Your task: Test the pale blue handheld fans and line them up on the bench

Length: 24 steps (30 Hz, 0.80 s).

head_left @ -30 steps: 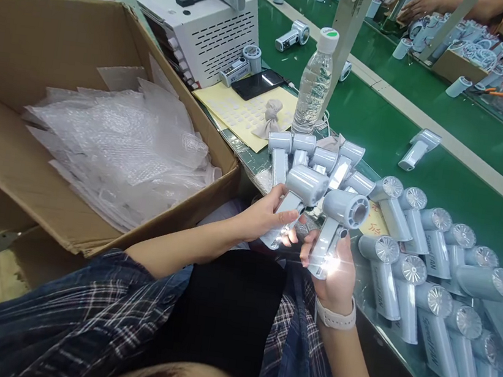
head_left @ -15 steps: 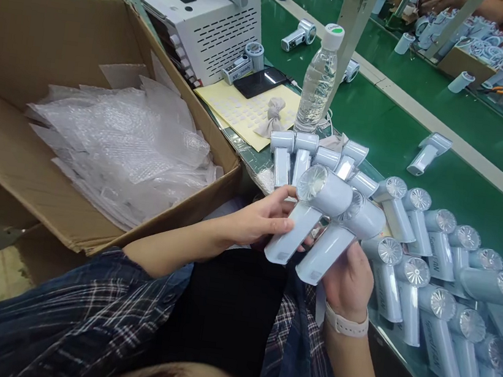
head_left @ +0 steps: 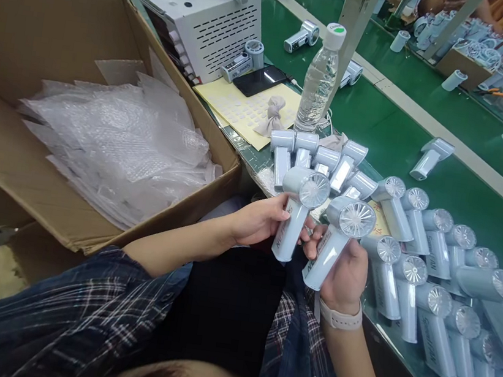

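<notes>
My left hand (head_left: 263,218) is closed round the handle of a pale blue handheld fan (head_left: 295,219), its round head turned to the right. In my right hand (head_left: 345,269), which wears a pale wristband, is a second handheld fan (head_left: 331,248) with its ribbed round face toward me. Both fans are held upright and slightly tilted, side by side and apart, above my lap. Printed lettering shows on their handles. Behind them several more handheld fans (head_left: 283,155) lie on the bench, and rows of similar fans (head_left: 438,300) lie to the right.
An open cardboard box (head_left: 152,237) with bubble bags (head_left: 124,134) stands at the left. A water bottle (head_left: 319,80), a phone (head_left: 260,81), a yellow label sheet (head_left: 217,98) and a white vented box (head_left: 226,24) are behind. Fans lie on the green belt (head_left: 390,120); other people work beyond.
Both fans have been turned in my hands, so the lettering and ribbed faces now show instead of the plain sides. They are also a little farther apart. On the belt, parts have shifted slightly.
</notes>
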Tool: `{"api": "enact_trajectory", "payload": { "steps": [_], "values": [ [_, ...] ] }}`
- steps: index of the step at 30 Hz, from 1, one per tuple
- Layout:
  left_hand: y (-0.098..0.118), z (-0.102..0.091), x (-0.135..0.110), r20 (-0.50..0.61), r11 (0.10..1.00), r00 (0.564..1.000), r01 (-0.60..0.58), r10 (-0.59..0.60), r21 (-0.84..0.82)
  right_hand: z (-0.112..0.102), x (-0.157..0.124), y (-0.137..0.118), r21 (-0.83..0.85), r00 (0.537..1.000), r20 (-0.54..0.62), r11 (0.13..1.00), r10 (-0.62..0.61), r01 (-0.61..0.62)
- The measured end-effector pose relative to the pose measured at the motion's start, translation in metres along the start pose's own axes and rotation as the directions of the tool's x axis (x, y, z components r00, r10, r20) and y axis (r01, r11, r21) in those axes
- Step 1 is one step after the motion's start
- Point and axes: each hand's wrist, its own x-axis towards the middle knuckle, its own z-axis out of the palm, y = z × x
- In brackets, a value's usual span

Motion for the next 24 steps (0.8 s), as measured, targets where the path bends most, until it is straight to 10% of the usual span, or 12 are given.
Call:
{"api": "enact_trajectory", "payload": {
  "steps": [10, 17, 21, 24],
  "values": [
    [0.014, 0.000, -0.009, 0.003, 0.954, 0.999, -0.050, 0.051, 0.296, -0.006, -0.002, 0.000, 0.025, 0.956, -0.224, 0.979, -0.191, 0.202],
    [0.019, 0.005, -0.012, -0.018, 0.904, 0.999, -0.019, 0.029, 0.427, -0.006, -0.002, 0.007, -0.102, 0.955, -0.253, 0.986, -0.153, 0.130],
    [0.020, 0.009, -0.019, 0.051, 0.677, 0.962, -0.225, 0.267, 0.700, -0.003, -0.017, 0.003, -0.326, 0.930, -0.117, 0.898, -0.347, 0.294],
    [0.018, 0.013, -0.025, 0.298, 0.405, 0.831, -0.503, 0.470, 0.764, -0.003, -0.026, -0.004, -0.565, 0.855, 0.165, 0.663, -0.492, 0.491]
  ]
}}
